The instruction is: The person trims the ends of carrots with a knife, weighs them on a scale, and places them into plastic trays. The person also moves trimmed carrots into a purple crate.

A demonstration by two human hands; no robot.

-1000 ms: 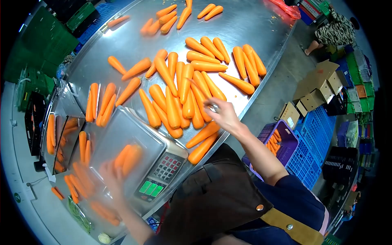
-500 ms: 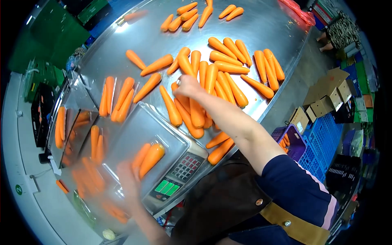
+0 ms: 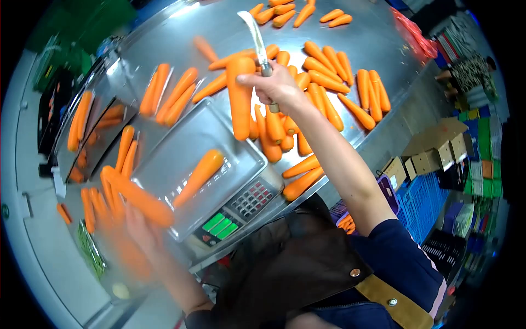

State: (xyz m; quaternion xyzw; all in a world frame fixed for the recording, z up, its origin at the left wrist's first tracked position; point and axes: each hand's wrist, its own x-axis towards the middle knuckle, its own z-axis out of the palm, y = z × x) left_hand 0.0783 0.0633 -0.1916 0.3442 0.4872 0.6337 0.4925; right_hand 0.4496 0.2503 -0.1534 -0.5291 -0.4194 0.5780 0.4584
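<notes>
My right hand (image 3: 280, 88) is closed round the handle of a curved knife (image 3: 253, 32), its blade pointing up and away. The same hand pinches a large carrot (image 3: 240, 101) with the thumb, above the far edge of the scale. Blurred by motion, my left hand (image 3: 141, 229) grips another carrot (image 3: 138, 198) left of the scale. One carrot (image 3: 200, 176) lies alone on the metal pan of the weighing scale (image 3: 181, 145), whose green display (image 3: 220, 223) is lit. Under my right forearm is a pile of loose carrots (image 3: 323, 101).
Carrots in clear trays (image 3: 156, 90) lie on the steel table (image 3: 367, 41) beyond the scale. More carrots (image 3: 94, 208) are at the left. Red plastic (image 3: 415, 35) sits on the far right edge. Blue crates (image 3: 424, 200) and cardboard boxes (image 3: 438, 145) stand at the right.
My right hand has risen from the pile with a carrot, and the knife now shows. My left hand has moved left off the pan with one of the two carrots there.
</notes>
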